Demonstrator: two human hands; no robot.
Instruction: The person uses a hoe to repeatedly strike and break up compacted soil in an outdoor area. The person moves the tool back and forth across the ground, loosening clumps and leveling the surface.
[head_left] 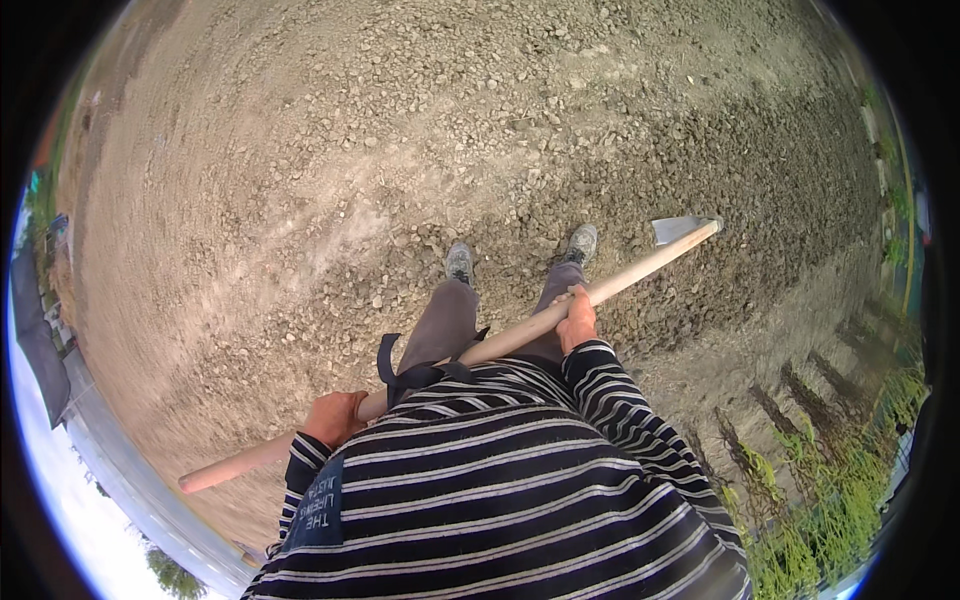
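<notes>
A hoe with a long pale wooden handle (pixel 515 336) slants across my front, from the lower left up to the right. Its grey metal blade (pixel 680 230) is at the far right end, over or on the loose soil; contact with the ground cannot be made out. My right hand (pixel 577 318) is closed round the middle of the handle, in front of my right thigh. Farther back, my left hand (pixel 335 418) grips the handle close to my left hip, and the butt end sticks out beyond it.
Stony, cloddy soil (pixel 450 130) spreads ahead and around my shoes (pixel 459 262). Green plants (pixel 820 510) grow at the lower right, beside several dark strips of shadow. A dark strap (pixel 400 372) hangs at my waist. A pale paved strip (pixel 130 450) runs along the left edge.
</notes>
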